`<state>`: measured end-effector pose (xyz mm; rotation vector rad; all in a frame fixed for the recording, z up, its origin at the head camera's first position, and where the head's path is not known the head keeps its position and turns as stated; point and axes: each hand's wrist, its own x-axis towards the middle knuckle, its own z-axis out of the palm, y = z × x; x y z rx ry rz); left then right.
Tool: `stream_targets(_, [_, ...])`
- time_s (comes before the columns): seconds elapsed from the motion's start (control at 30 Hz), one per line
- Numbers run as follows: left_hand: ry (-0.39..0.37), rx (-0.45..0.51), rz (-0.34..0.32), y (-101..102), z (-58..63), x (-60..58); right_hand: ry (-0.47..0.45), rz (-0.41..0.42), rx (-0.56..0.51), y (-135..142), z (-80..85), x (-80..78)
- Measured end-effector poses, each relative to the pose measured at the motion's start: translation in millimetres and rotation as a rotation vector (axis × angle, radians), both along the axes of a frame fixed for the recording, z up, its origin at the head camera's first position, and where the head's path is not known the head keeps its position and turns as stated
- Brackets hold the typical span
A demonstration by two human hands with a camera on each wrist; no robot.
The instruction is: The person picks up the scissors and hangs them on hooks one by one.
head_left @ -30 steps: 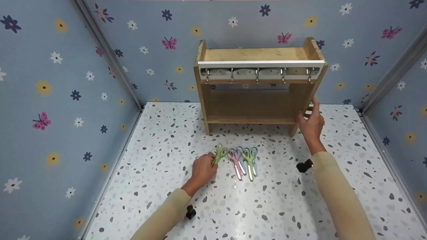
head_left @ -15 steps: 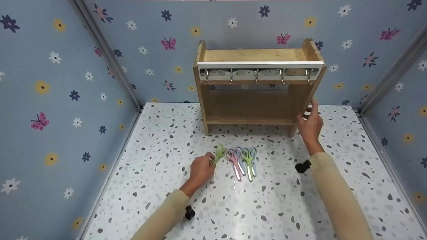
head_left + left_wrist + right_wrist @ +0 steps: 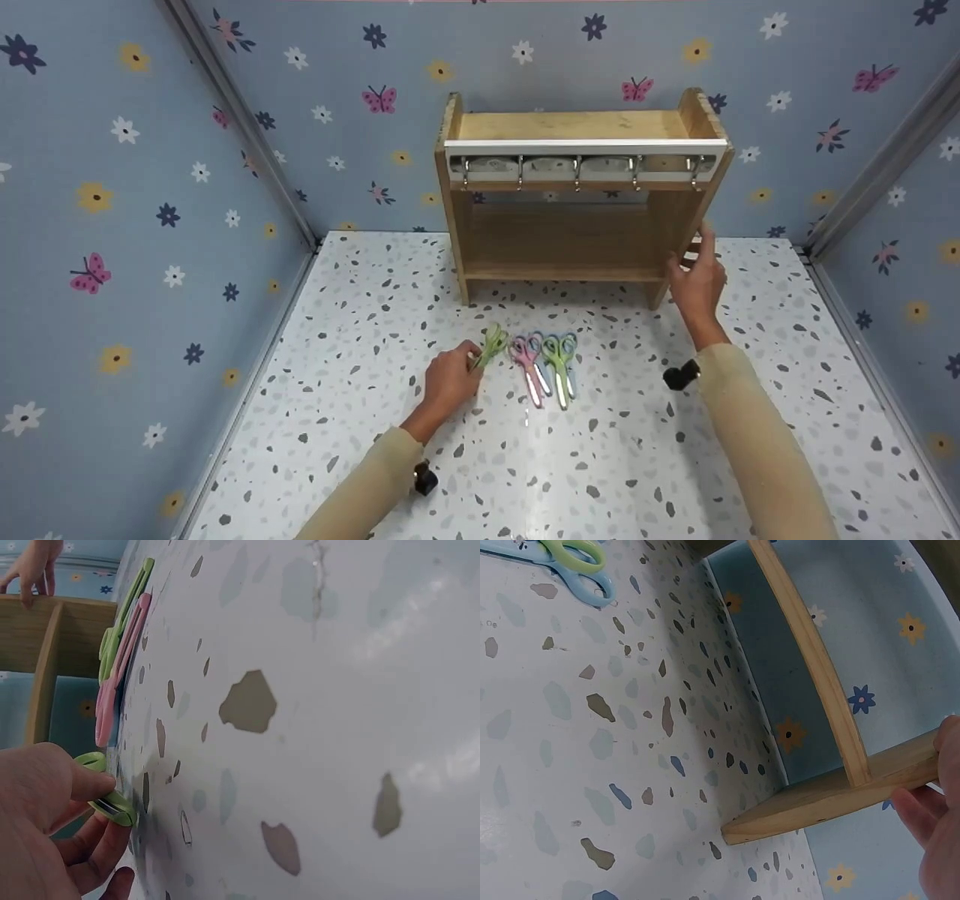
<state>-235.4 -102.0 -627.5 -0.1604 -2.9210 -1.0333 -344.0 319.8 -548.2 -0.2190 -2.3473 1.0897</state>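
Since a second ago, the left hand (image 3: 450, 377) has edged slightly leftward; the right hand (image 3: 697, 285) stays at the wooden rack (image 3: 562, 238), thumb and fingers bent round its right side. Between left thumb and curled fingers, green scissors (image 3: 490, 348) are pinched, handles toward the rack, just left of the pink scissors (image 3: 530, 373) and a second green pair (image 3: 559, 367) (pale blue ones (image 3: 573, 381) peek from beneath both) on the speckled bench (image 3: 337, 360).

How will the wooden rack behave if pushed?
The wooden rack should stay stiff: its boards span two side panels. Pushed high, it could tip forward, with the hook strip mounted near its top front. Its wood looks matte, so it's probably not slippery for the right hand.
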Motion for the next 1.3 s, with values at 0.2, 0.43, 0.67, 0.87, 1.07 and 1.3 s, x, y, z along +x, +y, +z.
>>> stream_targets(0.2, [-0.021, 0.004, 0.017, 0, 3.7, -1.3, -0.002, 0.000, -0.009, 0, 0.2, -0.4])
stream_targets(0.43, [0.009, -0.007, 0.032, 0, 11.4, -5.3, -0.016, -0.013, -0.007, -1, -0.1, -0.3])
stream_targets(0.67, [0.020, 0.025, 0.046, -3, 20.2, -8.9, -0.011, -0.004, -0.013, -1, -0.3, 0.3])
stream_targets(0.87, [0.064, 0.050, 0.053, -5, 27.9, -14.9, 0.010, 0.005, -0.008, 0, -0.6, 1.8])
stream_targets(1.07, [0.105, 0.107, 0.036, -11, 24.8, -26.9, 0.011, 0.001, -0.003, 0, -0.7, 1.8])
stream_targets(1.3, [0.078, 0.078, 0.066, -3, 51.8, -23.6, -0.009, 0.010, -0.018, 1, -0.8, 0.2])
